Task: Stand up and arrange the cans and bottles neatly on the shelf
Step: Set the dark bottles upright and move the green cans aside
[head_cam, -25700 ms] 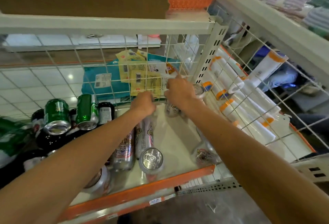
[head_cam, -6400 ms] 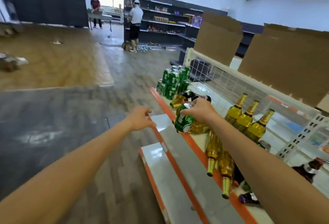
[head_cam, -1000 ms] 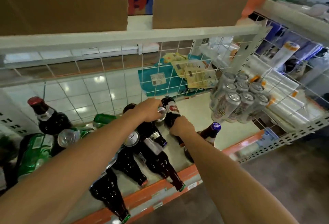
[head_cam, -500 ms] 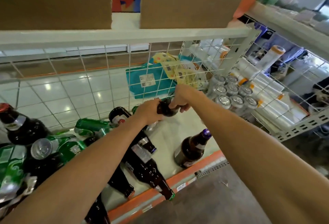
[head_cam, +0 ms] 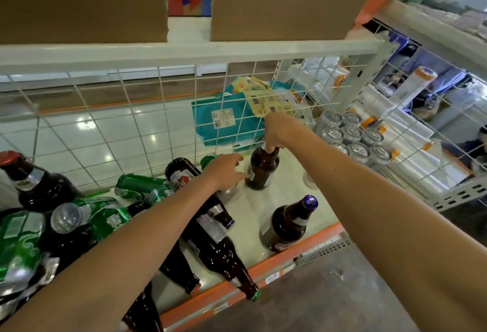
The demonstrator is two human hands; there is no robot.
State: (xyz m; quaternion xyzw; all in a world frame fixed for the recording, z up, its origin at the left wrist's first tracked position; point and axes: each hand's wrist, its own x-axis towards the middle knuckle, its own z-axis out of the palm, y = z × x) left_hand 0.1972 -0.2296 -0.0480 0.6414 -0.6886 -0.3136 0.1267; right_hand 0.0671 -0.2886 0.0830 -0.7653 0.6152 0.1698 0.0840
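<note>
Only open patch of bare shelf (head_cam: 279, 189) sat between the held brown bottle (head_cam: 262, 171), the purple-capped bottle (head_cam: 287, 223) by the orange front edge (head_cam: 316, 239) and the silver cans (head_cam: 353, 135) at the right post. One lying bottle (head_cam: 226, 263) poked its neck over that edge. Right hand (head_cam: 274, 134) reached down from above, fingers wrapped round the held bottle's neck, bottle upright near the wire back (head_cam: 147, 110). Left hand (head_cam: 226, 171) hung loose, fingers relaxed at its label. Two upright bottles there, eight silver can tops.
</note>
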